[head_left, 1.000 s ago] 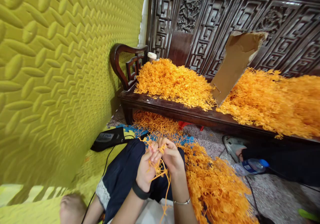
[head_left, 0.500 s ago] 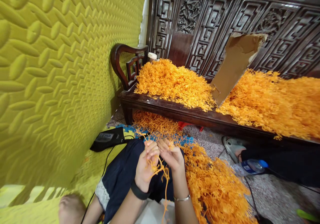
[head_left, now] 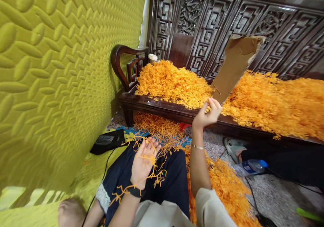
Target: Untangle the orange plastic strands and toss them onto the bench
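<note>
My left hand (head_left: 143,161) lies palm up over my lap, its fingers loosely curled. Thin orange branching plastic strands (head_left: 158,179) rest in it and hang over the palm and wrist. My right hand (head_left: 207,114) is raised at the front edge of the bench, with fingertips and thumb brought together. Orange shows between its fingers, but I cannot tell whether that is a held piece or the pile behind. Just beyond it lies a heap of small orange branched pieces (head_left: 174,83) on the dark wooden bench (head_left: 162,105).
A cardboard piece (head_left: 233,65) stands between that heap and a second orange heap (head_left: 283,102). More orange strands (head_left: 225,179) lie on the floor to my right. A water bottle (head_left: 253,166) lies near another person's shoe (head_left: 231,149). A black pouch (head_left: 107,141) sits on the yellow mat.
My hands have parted. The right one has moved up and right from my lap to the bench edge. My left hand has turned palm up and lowered slightly, with strands spread over it.
</note>
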{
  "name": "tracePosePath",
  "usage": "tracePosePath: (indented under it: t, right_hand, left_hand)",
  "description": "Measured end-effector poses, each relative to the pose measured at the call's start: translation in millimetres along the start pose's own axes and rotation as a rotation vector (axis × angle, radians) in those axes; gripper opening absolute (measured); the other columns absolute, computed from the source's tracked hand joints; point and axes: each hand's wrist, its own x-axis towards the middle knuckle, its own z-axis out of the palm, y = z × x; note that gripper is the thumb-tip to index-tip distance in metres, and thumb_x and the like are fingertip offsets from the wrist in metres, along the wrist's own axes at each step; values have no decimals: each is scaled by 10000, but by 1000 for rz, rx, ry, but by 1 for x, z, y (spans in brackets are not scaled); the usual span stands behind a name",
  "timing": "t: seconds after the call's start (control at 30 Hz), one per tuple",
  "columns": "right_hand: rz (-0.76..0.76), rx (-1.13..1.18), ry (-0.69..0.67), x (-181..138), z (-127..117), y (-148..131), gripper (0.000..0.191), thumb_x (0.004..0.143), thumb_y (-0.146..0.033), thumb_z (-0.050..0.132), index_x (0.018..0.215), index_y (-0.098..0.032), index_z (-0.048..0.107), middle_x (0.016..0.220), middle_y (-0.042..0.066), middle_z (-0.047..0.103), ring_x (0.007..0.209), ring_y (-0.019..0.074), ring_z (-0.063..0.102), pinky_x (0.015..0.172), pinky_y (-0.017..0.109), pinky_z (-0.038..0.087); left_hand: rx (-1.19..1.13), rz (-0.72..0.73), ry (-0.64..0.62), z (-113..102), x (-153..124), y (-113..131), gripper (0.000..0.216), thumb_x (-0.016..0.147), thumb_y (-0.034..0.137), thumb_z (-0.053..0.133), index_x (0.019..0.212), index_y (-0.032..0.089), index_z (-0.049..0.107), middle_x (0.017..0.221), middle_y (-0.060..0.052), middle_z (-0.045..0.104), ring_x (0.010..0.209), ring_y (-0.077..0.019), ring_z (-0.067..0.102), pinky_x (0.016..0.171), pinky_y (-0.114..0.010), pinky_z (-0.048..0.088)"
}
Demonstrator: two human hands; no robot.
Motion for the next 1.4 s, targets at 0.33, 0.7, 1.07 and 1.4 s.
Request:
tracePosePath:
  t: [0.33,0.7,1.07,1.4]
  right_hand:
    - [472,433,-1351,-47,-21,-35,362,814,-476,526,795,-146,672,797,80,675,766,183,634,768,350,503]
    - [868,675,-1438,-99,-44,-80,311,750,-464,624,694,-158,613,439,-53,487,384,54,393,428,198,276]
    - [851,631,-1391,-120,-54,-77,387,737,-513,623,623,-145,582,469,-40,463,409,63,402,440,208,310]
    - [382,762,-1514,-97,-97,-90,127,815,-312,615,803,-197,669,750,20,619,727,145,560,721,281,451]
  left_hand:
    - [326,283,-199,-10,16,15,291,890,327,478,1049,151,647,1187,-104,625,1158,-240,531,991,-383,399]
    - [566,316,-247,-21,13,18,344,766,279,659,1106,224,647,1288,-62,564,1228,-249,460,948,-323,415]
    - [575,257,-243,-19,16,7,227,774,281,641,955,160,706,1133,-79,665,1199,-248,489,985,-314,371]
    - [346,196,-195,-14,11,2,151,857,244,548,963,163,619,1170,-111,640,1199,-254,504,993,-416,378]
